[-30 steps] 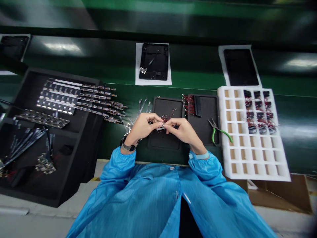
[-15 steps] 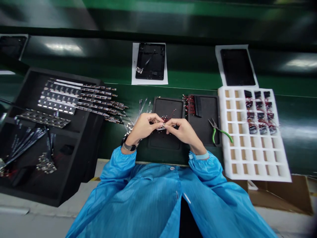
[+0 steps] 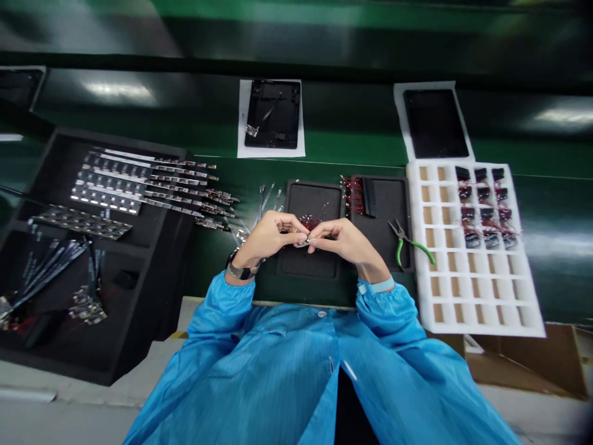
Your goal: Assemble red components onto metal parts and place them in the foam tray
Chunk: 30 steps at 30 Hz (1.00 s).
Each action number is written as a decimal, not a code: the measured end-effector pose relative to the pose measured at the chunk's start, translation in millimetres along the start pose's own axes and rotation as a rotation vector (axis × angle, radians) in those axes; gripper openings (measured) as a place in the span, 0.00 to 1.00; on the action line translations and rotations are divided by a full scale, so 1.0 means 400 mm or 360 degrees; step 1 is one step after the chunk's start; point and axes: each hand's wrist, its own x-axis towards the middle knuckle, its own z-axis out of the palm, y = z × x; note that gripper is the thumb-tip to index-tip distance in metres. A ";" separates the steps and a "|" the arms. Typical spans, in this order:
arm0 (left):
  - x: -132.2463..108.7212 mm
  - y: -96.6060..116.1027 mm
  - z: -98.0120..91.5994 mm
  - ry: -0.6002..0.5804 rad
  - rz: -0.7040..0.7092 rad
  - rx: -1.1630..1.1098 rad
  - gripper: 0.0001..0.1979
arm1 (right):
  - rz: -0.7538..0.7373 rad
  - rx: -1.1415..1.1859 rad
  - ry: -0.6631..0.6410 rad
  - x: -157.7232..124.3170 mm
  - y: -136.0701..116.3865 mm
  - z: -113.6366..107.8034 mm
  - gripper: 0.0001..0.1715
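Over a black tray (image 3: 308, 266), my left hand (image 3: 273, 238) and my right hand (image 3: 343, 241) meet fingertip to fingertip. Both are closed in a pinch on a small silvery part (image 3: 303, 243), mostly covered by the fingers; its exact kind is too small to tell. Just behind the fingertips lies a bunch of thin red wires (image 3: 311, 221) in the tray. Several flat ribbon cables (image 3: 265, 196) with small boards lie left of the tray, partly behind my left hand.
Green-handled pliers (image 3: 407, 242) lie on a second black tray (image 3: 389, 247) with red-wired black parts (image 3: 369, 198). Right of it stands a white compartment tray (image 3: 486, 321). A black foam box (image 3: 139, 296) with boards and cables fills the left. Tablet housings (image 3: 290, 114) lie behind.
My fingertips have drawn closer together around the small part, and my right wrist has shifted slightly. The tablet housings at the back have moved a little to the left.
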 end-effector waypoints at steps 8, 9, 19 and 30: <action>0.001 0.002 0.003 -0.0030 -0.0042 -0.0014 0.11 | -0.0027 -0.0004 -0.0024 -0.004 -0.005 -0.001 0.16; 0.001 0.003 0.004 -0.0031 -0.0044 -0.0011 0.11 | -0.0033 -0.0006 -0.0025 -0.005 -0.006 -0.002 0.16; 0.002 0.013 0.016 0.0019 -0.0076 0.0049 0.11 | -0.0050 -0.0021 -0.0018 -0.003 -0.008 0.003 0.18; -0.041 0.253 0.054 0.0384 0.0322 0.0561 0.07 | -0.0401 -0.1156 0.1130 -0.114 -0.004 -0.195 0.07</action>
